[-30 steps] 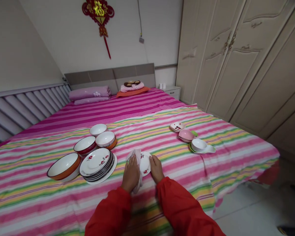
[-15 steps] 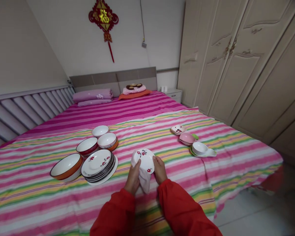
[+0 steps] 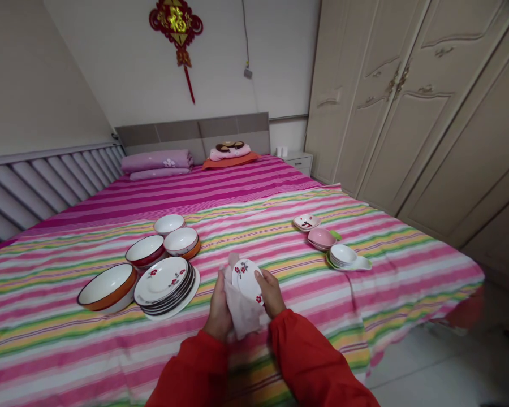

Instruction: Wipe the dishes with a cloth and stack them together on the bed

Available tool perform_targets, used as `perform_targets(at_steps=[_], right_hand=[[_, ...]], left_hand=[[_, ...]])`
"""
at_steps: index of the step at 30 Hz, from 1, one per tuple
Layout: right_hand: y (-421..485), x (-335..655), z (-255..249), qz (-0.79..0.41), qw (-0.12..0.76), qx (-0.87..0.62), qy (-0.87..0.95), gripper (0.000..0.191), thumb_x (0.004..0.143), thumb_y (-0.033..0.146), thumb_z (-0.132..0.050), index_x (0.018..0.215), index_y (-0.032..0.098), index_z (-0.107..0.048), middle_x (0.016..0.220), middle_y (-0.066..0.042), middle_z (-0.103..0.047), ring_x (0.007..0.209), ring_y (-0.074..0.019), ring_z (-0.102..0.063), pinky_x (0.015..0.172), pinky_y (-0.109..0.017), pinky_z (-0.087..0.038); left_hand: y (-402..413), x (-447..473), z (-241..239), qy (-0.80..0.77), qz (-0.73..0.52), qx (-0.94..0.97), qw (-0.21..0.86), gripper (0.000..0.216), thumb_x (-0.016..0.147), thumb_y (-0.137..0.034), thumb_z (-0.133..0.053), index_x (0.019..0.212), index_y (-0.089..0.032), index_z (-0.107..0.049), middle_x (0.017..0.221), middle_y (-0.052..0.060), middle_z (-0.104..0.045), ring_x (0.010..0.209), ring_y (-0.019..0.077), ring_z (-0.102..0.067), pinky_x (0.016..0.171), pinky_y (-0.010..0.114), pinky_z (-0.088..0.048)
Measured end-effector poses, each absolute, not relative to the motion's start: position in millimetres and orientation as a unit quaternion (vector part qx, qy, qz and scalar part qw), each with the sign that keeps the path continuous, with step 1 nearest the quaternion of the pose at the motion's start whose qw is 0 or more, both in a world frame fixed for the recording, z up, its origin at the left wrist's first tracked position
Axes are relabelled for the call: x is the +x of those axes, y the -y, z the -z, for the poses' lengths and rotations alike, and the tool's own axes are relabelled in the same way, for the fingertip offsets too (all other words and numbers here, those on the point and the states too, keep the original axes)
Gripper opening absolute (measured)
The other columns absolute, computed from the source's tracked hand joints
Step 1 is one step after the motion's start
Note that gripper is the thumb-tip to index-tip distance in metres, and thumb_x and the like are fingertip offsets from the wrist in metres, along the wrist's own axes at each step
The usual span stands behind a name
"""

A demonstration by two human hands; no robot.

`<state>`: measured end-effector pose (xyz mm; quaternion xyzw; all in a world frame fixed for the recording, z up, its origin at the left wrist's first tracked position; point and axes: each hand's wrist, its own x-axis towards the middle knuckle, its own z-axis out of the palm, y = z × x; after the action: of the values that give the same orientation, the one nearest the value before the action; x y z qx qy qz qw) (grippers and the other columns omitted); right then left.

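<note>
A small white plate [image 3: 246, 278] with red flowers is held up over the striped sheet, tilted toward me. My right hand [image 3: 271, 291] grips its right rim, thumb on the face. A pale pinkish cloth [image 3: 244, 316] lies against the plate's left and lower side, and my left hand [image 3: 219, 308] holds that cloth, its fingers partly hidden behind it. Left of my hands stands a stack of flowered plates [image 3: 163, 281] with dark rims. Around that stack are a large orange-and-white bowl [image 3: 110, 288], a red bowl [image 3: 146, 252] and other white-lined bowls [image 3: 181, 242].
On the right lie a patterned dish [image 3: 306, 222], pink bowls [image 3: 321, 238] and small white bowls [image 3: 343, 255] on a leaf-edged dish. The striped sheet [image 3: 254, 220] covers the bed's near part. Folded bedding [image 3: 156, 163] rests by the headboard; a wardrobe [image 3: 377, 102] stands right.
My left hand has shifted left and down off the plate's face, and the cloth is spread wider over the plate's lower left side. My right hand keeps its hold on the rim.
</note>
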<state>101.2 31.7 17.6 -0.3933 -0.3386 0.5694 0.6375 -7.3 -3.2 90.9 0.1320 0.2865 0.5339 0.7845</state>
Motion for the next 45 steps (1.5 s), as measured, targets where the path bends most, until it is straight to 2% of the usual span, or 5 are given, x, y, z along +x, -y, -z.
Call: perform_targets(at_steps=[8, 16, 26, 36, 45], right_hand=[[-33.6, 101.6, -17.6, -0.514, 0.653, -0.425, 0.359, 0.036, 0.071, 0.052, -0.067, 0.075, 0.017, -0.065, 0.064, 0.002, -0.061, 0.058, -0.0127, -0.052, 0.053, -0.024, -0.042], [-30.1, 99.5, -17.4, -0.499, 0.638, -0.431, 0.396, 0.03, 0.075, 0.047, -0.064, 0.08, 0.017, -0.066, 0.068, 0.0, -0.061, 0.06, -0.0138, -0.052, 0.053, -0.024, -0.043], [-33.2, 97.2, -13.0, -0.423, 0.704, -0.484, 0.3, 0.037, 0.075, 0.057, -0.062, 0.069, 0.021, -0.054, 0.061, 0.004, -0.054, 0.058, -0.0131, -0.049, 0.048, -0.023, -0.042], [-23.3, 98.0, -31.4, -0.567, 0.644, -0.399, 0.323, 0.039, 0.068, 0.052, -0.075, 0.077, 0.015, -0.065, 0.058, 0.001, -0.061, 0.049, -0.0128, -0.053, 0.048, -0.025, -0.043], [-30.7, 102.0, -26.4, -0.54, 0.695, -0.413, 0.234, 0.044, 0.066, 0.055, -0.075, 0.085, 0.016, -0.067, 0.071, -0.003, -0.067, 0.061, -0.0171, -0.061, 0.055, -0.028, -0.049]], left_hand=[[31.9, 7.1, -66.1, -0.228, -0.532, 0.165, 0.798, 0.058, 0.091, -0.054, -0.045, 0.136, -0.018, -0.051, 0.124, 0.009, -0.066, 0.12, 0.0253, -0.058, 0.109, 0.038, -0.037], [4.2, -24.9, -93.7, -0.408, -0.567, 0.3, 0.65, 0.067, 0.077, -0.035, -0.072, 0.137, -0.018, -0.048, 0.112, 0.011, -0.071, 0.101, 0.0264, -0.068, 0.093, 0.04, -0.051], [28.7, 42.2, -41.2, -0.465, -0.673, 0.214, 0.534, 0.051, 0.082, -0.032, -0.067, 0.131, -0.024, -0.053, 0.123, 0.007, -0.066, 0.117, 0.0215, -0.06, 0.099, 0.029, -0.045], [-8.6, -40.5, -87.3, -0.498, -0.506, 0.402, 0.578, 0.047, 0.066, -0.034, -0.08, 0.104, -0.009, -0.068, 0.071, 0.005, -0.071, 0.06, 0.0178, -0.064, 0.058, 0.027, -0.051], [12.0, 28.4, -60.1, -0.445, -0.683, 0.251, 0.523, 0.063, 0.079, -0.032, -0.07, 0.137, -0.029, -0.046, 0.113, 0.002, -0.07, 0.103, 0.017, -0.065, 0.092, 0.026, -0.049]])
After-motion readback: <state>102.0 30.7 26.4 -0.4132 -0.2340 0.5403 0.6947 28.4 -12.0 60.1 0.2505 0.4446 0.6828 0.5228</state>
